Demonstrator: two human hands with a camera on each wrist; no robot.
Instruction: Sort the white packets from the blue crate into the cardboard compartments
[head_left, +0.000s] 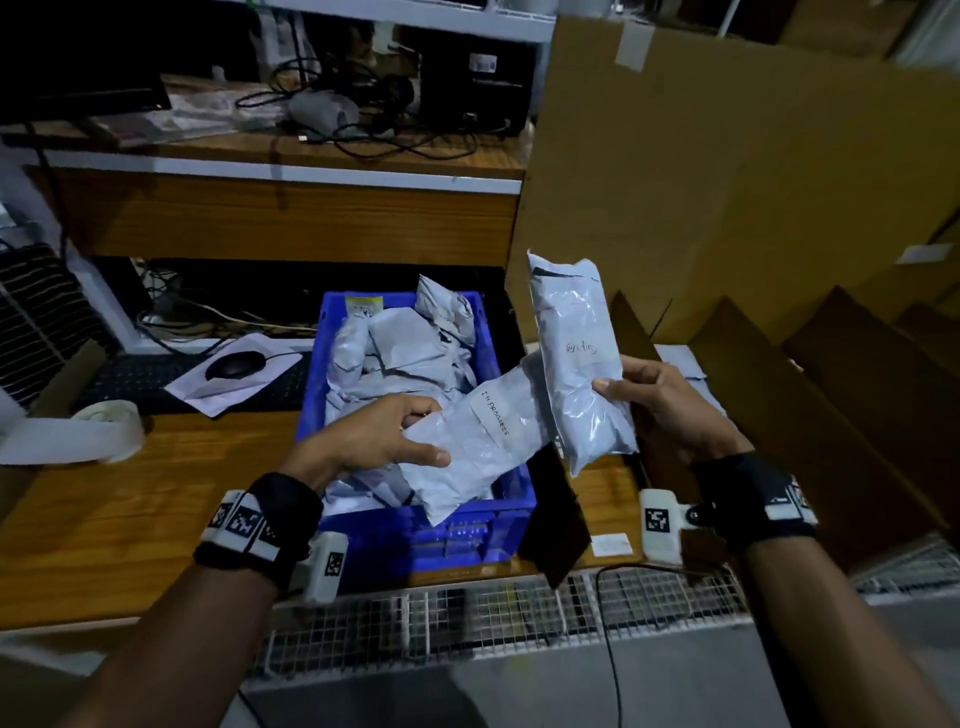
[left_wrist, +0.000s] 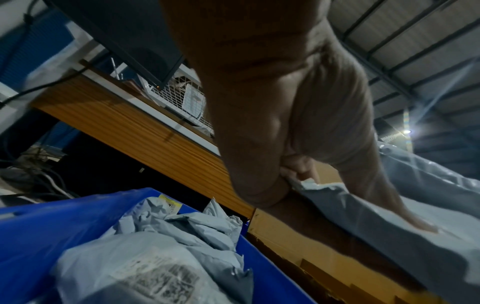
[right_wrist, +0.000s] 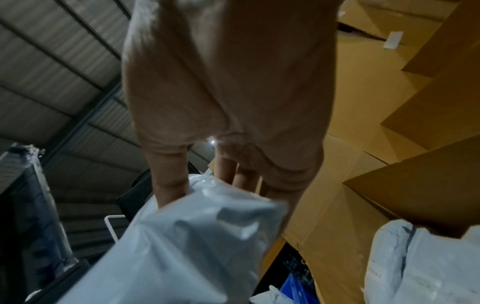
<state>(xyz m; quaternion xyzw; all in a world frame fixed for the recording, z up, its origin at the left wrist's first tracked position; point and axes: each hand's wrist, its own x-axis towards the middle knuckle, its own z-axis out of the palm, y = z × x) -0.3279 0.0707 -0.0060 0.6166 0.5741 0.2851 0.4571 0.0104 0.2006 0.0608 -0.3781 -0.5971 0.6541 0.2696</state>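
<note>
The blue crate (head_left: 511, 506) on the wooden desk holds several crumpled white packets (head_left: 400, 353). Above the crate's right half, my left hand (head_left: 384, 441) grips a white packet marked "In Progress" (head_left: 478, 447), thumb on top; in the left wrist view this packet (left_wrist: 389, 226) stretches off to the right. My right hand (head_left: 649, 400) holds a second white packet marked "Pending" (head_left: 576, 358) upright, just right of the crate, seen close in the right wrist view (right_wrist: 187, 242). Cardboard compartments (head_left: 810, 395) stand to the right, with a packet (right_wrist: 420, 263) lying in the nearest one.
A black mouse (head_left: 235, 365) on paper, a keyboard (head_left: 140, 379) and a tape roll (head_left: 111, 431) lie left of the crate. A tall cardboard sheet (head_left: 727, 156) rises behind the compartments. A wire mesh tray (head_left: 519, 618) runs along the desk's near edge.
</note>
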